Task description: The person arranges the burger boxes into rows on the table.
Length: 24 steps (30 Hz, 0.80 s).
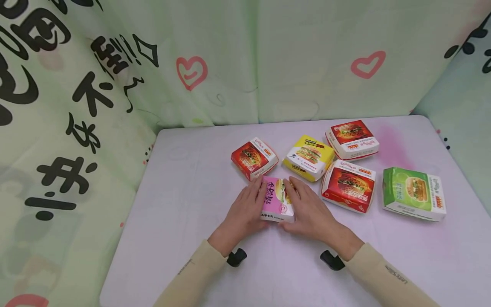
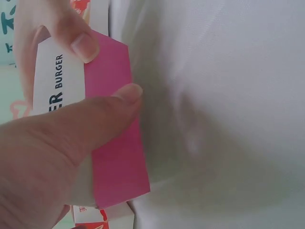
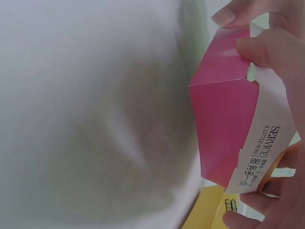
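Observation:
A pink and white burger box [image 1: 274, 199] sits near the middle of the table, between both hands. My left hand [image 1: 245, 209] grips its left side; in the left wrist view the thumb lies across the pink lower side [image 2: 119, 167], below the printed word BURGER. On the opposite side, my right hand [image 1: 311, 209] holds the box with its fingers over the far edge and thumb at the near corner. The right wrist view shows a pink side [image 3: 224, 124] and a white flap with small print. Part of the box's top is hidden under the fingers.
Just beyond the hands lie a red box [image 1: 251, 160] and a yellow box [image 1: 309, 157]. Two more red boxes, one farther back [image 1: 353, 138] and one nearer [image 1: 348, 187], are to the right, with a green box [image 1: 414, 194] beside them. A printed curtain [image 1: 230, 94] hangs behind the table [image 1: 184, 179].

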Tool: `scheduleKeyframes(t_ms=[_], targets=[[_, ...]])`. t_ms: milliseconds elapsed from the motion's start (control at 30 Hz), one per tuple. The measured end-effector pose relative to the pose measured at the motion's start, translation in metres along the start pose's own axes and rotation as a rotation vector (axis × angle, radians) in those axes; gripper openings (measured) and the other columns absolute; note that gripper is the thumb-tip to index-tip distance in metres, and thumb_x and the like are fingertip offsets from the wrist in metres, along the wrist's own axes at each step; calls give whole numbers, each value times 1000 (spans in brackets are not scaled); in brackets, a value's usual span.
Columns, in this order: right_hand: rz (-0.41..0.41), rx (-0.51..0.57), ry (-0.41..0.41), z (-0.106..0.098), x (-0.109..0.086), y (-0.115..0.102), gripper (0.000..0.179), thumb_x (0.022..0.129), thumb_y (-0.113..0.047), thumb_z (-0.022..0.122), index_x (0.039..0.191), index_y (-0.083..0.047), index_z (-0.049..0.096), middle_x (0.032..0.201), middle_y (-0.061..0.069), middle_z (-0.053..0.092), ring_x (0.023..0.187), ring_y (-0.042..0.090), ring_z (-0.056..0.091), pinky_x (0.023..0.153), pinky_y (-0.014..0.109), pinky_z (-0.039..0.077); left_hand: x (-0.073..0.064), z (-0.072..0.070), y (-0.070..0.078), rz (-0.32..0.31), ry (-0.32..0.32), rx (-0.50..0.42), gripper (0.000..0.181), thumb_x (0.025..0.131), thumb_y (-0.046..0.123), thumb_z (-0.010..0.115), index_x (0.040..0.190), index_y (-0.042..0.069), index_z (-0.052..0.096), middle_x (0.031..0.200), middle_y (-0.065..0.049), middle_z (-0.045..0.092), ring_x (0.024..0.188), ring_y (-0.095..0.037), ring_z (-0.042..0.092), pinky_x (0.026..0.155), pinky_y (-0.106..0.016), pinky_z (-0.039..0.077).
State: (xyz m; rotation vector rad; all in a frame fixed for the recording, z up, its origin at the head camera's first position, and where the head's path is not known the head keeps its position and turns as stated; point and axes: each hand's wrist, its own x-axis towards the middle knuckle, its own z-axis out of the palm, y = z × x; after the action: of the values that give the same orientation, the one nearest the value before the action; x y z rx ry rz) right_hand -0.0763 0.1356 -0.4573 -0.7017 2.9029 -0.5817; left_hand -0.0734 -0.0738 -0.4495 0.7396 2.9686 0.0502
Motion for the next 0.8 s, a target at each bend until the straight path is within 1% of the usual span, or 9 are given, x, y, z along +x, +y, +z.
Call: scheduleKeyframes(t_ms=[67,167,267,300,400,533,633,800], targets=[[4,-7,6,-1,0,-2,115,71,-54,82,157,-5,23,160,19,25,146,37,28,116,56,35,1,0,1,9,6,22,113,79,53,77,159,5,12,167,-12,13,155,-27,16,124,-36,24],[3,-20,14,-3,-1,-4,116,71,-55,82,157,-4,23,159,20,26,145,38,29,116,57,34,1,-1,0,39,38,41,108,83,52,74,159,4,14,167,-13,15,154,-27,17,123,-34,24],[3,-31,14,-6,-2,-5,117,71,-59,81,157,-4,23,159,21,26,145,38,29,117,57,33,2,-3,-4,76,55,28,104,86,47,74,158,2,14,166,-14,15,155,-27,16,123,-33,25],[3,-33,10,-7,-3,-5,117,71,-60,81,157,-4,23,159,21,26,144,38,28,117,58,33,2,-4,-5,84,52,16,103,86,44,74,158,2,14,167,-14,14,155,-27,16,122,-32,26],[-1,-25,-3,-9,-5,-6,119,69,-61,81,157,-5,23,159,20,26,145,38,28,116,59,33,3,-7,-9,91,17,-28,103,86,37,77,158,3,13,168,-13,10,155,-26,12,121,-30,28],[-14,-12,-25,-10,-7,-4,121,68,-60,83,158,-8,21,160,19,24,147,38,24,116,61,32,3,-9,-12,100,-18,-71,102,85,32,78,159,5,12,168,-10,8,156,-25,9,117,-28,33],[-34,-14,-35,-12,-8,0,122,67,-57,85,158,-9,21,161,17,22,148,36,22,117,61,31,2,-9,-15,115,-25,-94,103,85,30,79,159,6,12,168,-9,7,156,-24,8,116,-28,35],[-102,-12,-50,-16,-9,7,119,68,-50,87,158,-8,21,163,13,21,150,34,20,120,57,28,-1,-10,-19,160,-11,-111,103,85,30,79,159,6,11,168,-7,7,156,-23,7,115,-27,37]])
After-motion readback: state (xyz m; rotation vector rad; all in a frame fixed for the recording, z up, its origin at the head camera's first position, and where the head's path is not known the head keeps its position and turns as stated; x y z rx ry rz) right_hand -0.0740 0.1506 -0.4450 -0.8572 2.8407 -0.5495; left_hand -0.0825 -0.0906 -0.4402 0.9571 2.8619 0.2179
